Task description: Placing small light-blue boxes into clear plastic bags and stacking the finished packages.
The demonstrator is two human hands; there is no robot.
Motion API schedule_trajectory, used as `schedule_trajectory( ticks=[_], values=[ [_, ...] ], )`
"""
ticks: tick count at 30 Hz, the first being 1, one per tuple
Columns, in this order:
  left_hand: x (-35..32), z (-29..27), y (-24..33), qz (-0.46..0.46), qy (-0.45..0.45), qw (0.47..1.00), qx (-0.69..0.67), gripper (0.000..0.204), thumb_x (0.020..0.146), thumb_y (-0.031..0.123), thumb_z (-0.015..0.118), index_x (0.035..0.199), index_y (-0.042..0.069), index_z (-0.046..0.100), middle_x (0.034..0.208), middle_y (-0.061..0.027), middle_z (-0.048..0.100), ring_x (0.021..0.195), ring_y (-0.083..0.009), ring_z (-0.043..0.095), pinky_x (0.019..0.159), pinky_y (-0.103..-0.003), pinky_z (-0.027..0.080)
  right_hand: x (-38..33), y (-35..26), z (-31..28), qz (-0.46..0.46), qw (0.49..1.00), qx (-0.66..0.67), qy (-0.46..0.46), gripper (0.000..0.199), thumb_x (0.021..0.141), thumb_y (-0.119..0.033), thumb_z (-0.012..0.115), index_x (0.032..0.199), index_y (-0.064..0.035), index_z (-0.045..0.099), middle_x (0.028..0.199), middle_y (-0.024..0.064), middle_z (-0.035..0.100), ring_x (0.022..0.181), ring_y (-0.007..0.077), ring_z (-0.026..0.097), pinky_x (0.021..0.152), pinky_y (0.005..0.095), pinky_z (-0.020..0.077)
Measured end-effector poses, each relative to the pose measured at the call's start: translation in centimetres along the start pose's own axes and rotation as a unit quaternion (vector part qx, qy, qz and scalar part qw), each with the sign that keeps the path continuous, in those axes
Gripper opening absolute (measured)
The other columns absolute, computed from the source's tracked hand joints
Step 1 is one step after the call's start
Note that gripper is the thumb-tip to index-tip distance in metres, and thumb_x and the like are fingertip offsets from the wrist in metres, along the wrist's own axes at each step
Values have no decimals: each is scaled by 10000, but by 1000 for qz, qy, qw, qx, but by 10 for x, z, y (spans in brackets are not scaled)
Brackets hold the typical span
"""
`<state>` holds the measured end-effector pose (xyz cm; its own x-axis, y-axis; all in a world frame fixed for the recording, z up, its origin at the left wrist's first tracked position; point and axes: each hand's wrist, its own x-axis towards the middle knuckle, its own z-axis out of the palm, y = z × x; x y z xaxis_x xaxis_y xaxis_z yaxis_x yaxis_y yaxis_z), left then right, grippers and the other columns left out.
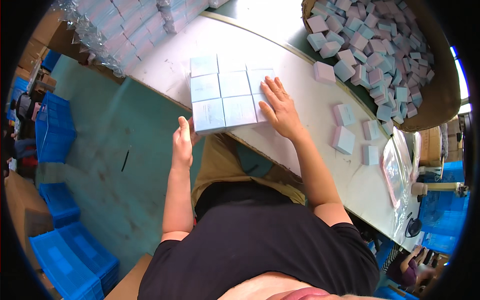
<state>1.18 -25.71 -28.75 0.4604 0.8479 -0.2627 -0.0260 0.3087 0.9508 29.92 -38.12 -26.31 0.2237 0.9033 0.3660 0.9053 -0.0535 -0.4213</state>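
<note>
A flat pack of small pale-blue boxes (234, 84), set in rows of three and looking wrapped in clear film, lies on the white table with its near left corner reaching past the edge. My left hand (183, 145) is at that corner, thumb raised beside it and the other fingers partly hidden under the pack. Across the pack's right side rests my right hand (281, 110), its fingers stretched over the box tops. To the right, several loose pink-and-blue boxes (344, 139) lie on the table.
A large carton (442, 102) of loose boxes tips toward the table at far right. Film-wrapped packs (117, 30) are stacked at far left. Clear plastic bags (398, 167) lie on the table's right end. Blue crates (75, 260) stand on the green floor at left.
</note>
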Motion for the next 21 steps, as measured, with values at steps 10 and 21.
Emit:
schedule_trajectory(
  ticks=[10, 21],
  values=[
    [-18, 8, 6, -25, -54, 993, -105, 538, 1019, 433, 554, 1363, 24, 491, 1076, -106, 654, 810, -180, 635, 684, -356, 556, -16, 81, 8, 190, 867, 432, 160, 491, 1071, -307, 494, 1468, -19, 477, 1441, 133, 547, 1212, 220, 600, 1008, 337, 457],
    [21, -30, 333, 518, 77, 850, -58, 599, 1007, 503, 563, 1303, -16, 522, 1110, -133, 655, 874, -251, 671, 837, -425, 561, -20, 73, 11, 186, 932, 273, 152, 170, 971, -34, 619, 1111, -41, 715, 954, 42, 706, 821, 101, 630, 752, 237, 497]
  ],
)
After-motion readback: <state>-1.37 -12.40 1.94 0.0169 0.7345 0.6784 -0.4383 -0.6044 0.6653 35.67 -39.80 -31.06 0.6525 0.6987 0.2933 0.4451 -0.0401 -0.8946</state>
